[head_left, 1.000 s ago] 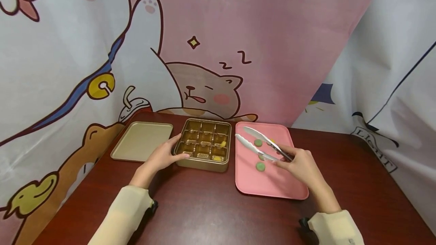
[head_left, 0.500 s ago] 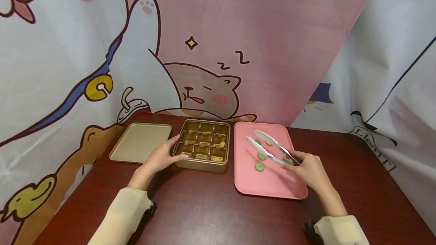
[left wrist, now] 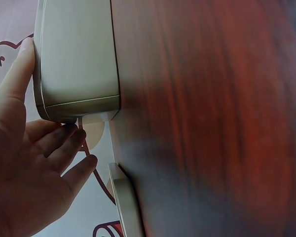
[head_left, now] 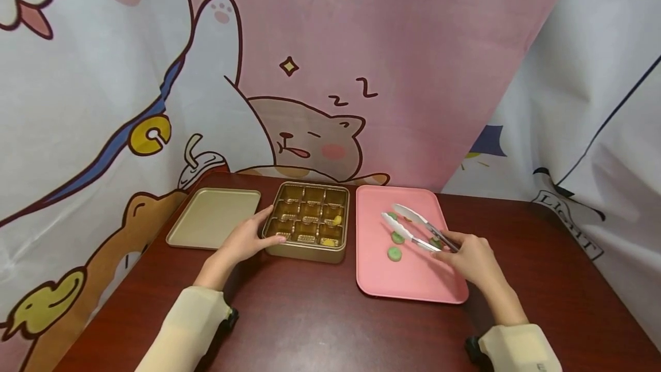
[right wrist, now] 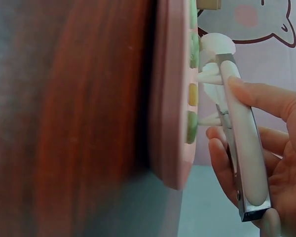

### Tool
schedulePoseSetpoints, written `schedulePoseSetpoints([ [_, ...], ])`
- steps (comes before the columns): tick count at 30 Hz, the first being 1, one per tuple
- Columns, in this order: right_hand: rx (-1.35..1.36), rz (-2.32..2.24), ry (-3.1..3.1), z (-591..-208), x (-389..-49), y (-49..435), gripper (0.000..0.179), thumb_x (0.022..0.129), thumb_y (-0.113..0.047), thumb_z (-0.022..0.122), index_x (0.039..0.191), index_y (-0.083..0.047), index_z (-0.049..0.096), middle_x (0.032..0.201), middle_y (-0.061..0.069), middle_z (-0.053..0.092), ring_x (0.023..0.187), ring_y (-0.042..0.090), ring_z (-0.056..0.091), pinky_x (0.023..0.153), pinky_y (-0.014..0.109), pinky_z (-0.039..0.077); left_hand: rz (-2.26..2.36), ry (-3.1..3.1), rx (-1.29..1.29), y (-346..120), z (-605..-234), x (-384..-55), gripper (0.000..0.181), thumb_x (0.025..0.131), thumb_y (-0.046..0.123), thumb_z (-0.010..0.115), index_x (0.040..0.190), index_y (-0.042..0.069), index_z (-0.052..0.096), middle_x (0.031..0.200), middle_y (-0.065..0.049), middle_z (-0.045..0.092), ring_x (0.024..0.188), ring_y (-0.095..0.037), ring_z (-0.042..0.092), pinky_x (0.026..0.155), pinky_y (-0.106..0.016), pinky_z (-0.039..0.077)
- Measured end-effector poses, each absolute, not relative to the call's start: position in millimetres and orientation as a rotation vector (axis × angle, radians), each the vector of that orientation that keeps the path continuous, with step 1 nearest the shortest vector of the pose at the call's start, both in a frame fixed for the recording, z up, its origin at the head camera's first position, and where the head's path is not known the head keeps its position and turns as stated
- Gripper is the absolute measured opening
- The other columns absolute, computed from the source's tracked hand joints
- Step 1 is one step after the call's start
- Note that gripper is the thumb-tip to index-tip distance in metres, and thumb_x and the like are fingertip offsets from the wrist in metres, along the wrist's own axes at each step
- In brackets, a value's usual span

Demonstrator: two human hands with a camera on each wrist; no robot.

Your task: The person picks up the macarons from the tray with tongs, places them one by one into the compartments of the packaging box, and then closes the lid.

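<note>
In the head view, my left hand point(head_left: 244, 241) rests at the near left corner of a gold tin box point(head_left: 304, 252). Its thumb lies along the front rim, its loosely extended fingers along the side. Clear dividers split the box into several compartments; two on the right hold small yellow pieces point(head_left: 329, 242). My right hand point(head_left: 471, 257) holds kitchen tongs point(head_left: 404, 232) with white tips, their arms spread apart, above the pink tray point(head_left: 382, 280). Several round green pieces point(head_left: 395, 254) lie on that tray, some partly behind the tongs. Between green ones, a yellow piece point(right wrist: 193, 95) shows in the right wrist view.
A flat gold lid-like tray point(head_left: 206, 220) lies left of the box. Everything stands on a dark red-brown wooden table point(head_left: 310, 320). A cartoon-printed cloth point(head_left: 413, 73) hangs behind and along the sides.
My right hand has moved the tongs to the right and slightly nearer over the pink tray, uncovering some green pieces. My left hand stays at the box corner.
</note>
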State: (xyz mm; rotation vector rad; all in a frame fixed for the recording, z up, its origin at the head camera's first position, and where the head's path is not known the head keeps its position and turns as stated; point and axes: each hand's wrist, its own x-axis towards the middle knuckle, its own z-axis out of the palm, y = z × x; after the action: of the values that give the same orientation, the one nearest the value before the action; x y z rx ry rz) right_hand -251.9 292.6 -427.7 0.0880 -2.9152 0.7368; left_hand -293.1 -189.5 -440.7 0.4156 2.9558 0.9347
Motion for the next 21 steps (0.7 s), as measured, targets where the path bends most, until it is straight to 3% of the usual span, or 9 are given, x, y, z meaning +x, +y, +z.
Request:
schedulePoseSetpoints([
  [4, 0.11, 0.708, -2.945, -422, -256, 294, 0.062, 0.079, -0.029, 0.083, 0.127, 0.005, 0.065, 0.107, 0.024, 0.073, 0.088, 0.03, 0.064, 0.073, 0.045, 0.051, 0.943, 2.954, 0.406, -189, -441, -294, 0.094, 0.087, 0.048, 0.074, 0.156, 0.003, 0.03, 0.158, -0.023, 0.036, 0.141, -0.044, 0.041, 0.112, -0.06, 0.037],
  [10, 0.109, 0.725, -3.012, -415, -264, 294, 0.06, 0.081, -0.026, 0.081, 0.127, 0.009, 0.064, 0.11, 0.029, 0.071, 0.079, 0.024, 0.056, 0.061, 0.03, 0.04, 0.962, 2.949, 0.405, -189, -441, -294, 0.095, 0.086, 0.048, 0.074, 0.157, 0.003, 0.029, 0.158, -0.023, 0.037, 0.142, -0.044, 0.041, 0.112, -0.059, 0.038],
  [17, 0.127, 0.717, -3.037, -409, -268, 301, 0.063, 0.081, -0.032, 0.08, 0.128, 0.007, 0.064, 0.115, 0.029, 0.07, 0.089, 0.03, 0.063, 0.067, 0.036, 0.05, 0.969, 2.947, 0.412, -189, -443, -293, 0.095, 0.086, 0.05, 0.074, 0.157, 0.004, 0.029, 0.158, -0.022, 0.036, 0.142, -0.043, 0.041, 0.112, -0.059, 0.038],
  [21, 0.162, 0.722, -3.039, -411, -269, 305, 0.061, 0.081, -0.03, 0.08, 0.127, 0.006, 0.065, 0.116, 0.03, 0.069, 0.089, 0.03, 0.063, 0.068, 0.035, 0.05, 0.987, 2.948, 0.433, -189, -443, -294, 0.098, 0.085, 0.053, 0.073, 0.157, 0.003, 0.029, 0.158, -0.024, 0.035, 0.142, -0.045, 0.04, 0.111, -0.06, 0.038],
])
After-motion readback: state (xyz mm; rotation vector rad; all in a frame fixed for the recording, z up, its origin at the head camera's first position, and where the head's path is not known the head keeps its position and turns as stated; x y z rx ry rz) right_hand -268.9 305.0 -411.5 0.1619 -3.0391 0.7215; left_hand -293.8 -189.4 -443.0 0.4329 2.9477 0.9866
